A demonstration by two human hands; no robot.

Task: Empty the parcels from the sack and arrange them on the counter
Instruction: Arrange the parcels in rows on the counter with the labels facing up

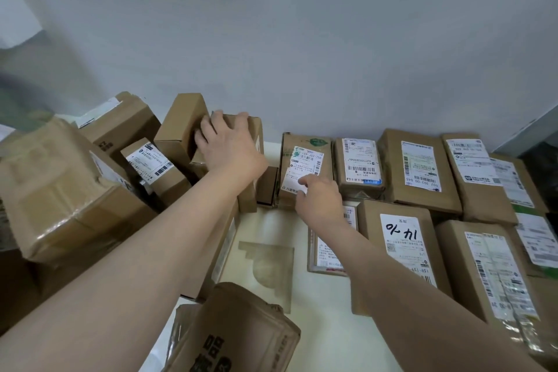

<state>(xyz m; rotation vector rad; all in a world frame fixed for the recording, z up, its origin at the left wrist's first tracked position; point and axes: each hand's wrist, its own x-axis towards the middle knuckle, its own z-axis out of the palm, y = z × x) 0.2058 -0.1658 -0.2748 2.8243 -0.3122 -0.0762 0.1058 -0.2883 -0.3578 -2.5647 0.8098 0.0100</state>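
Counter (265, 220): cream top with a beige inlay motif, bare only in a strip down the middle, which reads as the working gap between sorted and unsorted parcels
Near carton (238, 332): brown with large printed characters, tilted at the front edge and not yet in any row
Sorted parcels (419, 166): paper-wrapped packets on the right, flat and edge to edge in two rows, labels up, probably so each can be read at a glance
Marker-numbered parcel (401, 241): in the nearer row, with handwriting on its white label
Right hand (320, 199): thumb on the label and fingers curled at the near edge, pinching the end packet, seemingly to square it against its neighbour
Leaf-marked parcel (305, 166): at the left end of the far row, beside the wall, where the row grows
Left hand (229, 142): palm down with fingers hooked over the far edge, gripping a box from above
Small carton (255, 136): on top of the pile, likely next to go
Jumbled heap (60, 190): cartons at all angles on the left, leaning on each other
Sack: not in view
Wall (302, 24): plain grey, backstop for the far row
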